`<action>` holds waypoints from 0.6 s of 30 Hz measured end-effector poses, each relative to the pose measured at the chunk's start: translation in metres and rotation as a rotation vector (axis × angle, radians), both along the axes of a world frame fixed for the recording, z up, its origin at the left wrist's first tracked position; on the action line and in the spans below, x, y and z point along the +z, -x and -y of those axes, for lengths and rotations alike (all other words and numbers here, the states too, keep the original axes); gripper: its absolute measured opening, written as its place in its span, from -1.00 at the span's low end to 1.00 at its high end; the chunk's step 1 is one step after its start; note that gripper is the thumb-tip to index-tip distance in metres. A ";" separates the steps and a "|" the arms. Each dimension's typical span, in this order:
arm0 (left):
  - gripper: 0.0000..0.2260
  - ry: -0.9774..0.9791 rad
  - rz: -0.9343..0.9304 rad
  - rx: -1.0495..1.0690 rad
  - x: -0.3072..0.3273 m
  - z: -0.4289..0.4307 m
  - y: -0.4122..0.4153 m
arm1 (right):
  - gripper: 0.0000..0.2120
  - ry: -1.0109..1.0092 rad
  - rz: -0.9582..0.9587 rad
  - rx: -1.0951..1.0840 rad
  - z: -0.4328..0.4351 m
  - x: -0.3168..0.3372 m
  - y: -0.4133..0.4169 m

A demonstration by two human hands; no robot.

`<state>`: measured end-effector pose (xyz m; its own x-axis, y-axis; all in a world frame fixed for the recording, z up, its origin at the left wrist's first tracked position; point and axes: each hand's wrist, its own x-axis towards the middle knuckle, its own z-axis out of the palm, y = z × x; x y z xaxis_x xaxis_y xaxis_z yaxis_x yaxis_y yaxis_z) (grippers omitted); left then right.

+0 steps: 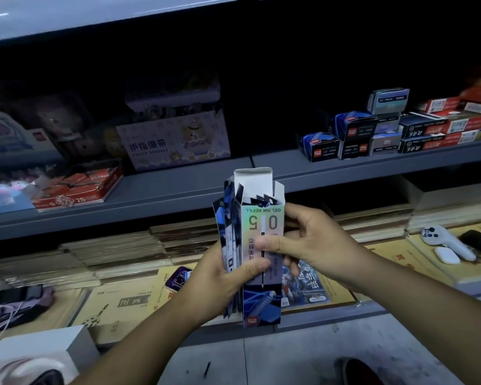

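Here the left hand (222, 276) and right hand (311, 240) grip the refill box (261, 232) upright, its open end topmost.

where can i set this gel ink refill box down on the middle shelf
Bare shelf board runs between the finger bandage box with the red 2B box on the left and the stacked refill boxes on the right, just behind the held gel ink refill box. From those stacks rightward it is crowded; the lower shelf is covered in booklets.

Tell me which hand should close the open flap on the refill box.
Probably right: the right hand pinches the box high, nearest the flap; the left hand grips box and flat cartons below.
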<state>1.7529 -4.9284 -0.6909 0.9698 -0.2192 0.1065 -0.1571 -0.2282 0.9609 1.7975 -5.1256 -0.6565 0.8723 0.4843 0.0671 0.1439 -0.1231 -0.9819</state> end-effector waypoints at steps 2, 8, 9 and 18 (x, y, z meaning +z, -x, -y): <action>-0.66 -0.022 -0.001 0.017 -0.004 -0.002 -0.002 | -0.53 0.034 0.057 -0.062 -0.001 -0.001 0.001; -0.61 -0.209 -0.025 0.012 -0.010 -0.009 -0.004 | -0.38 0.170 0.541 -0.343 0.002 0.006 0.003; -0.60 -0.236 -0.023 0.012 -0.011 -0.010 -0.004 | -0.40 0.200 0.591 -0.352 0.003 0.007 0.004; -0.55 -0.326 -0.064 -0.038 -0.012 -0.013 -0.005 | -0.96 0.212 0.656 -0.289 0.000 0.005 -0.001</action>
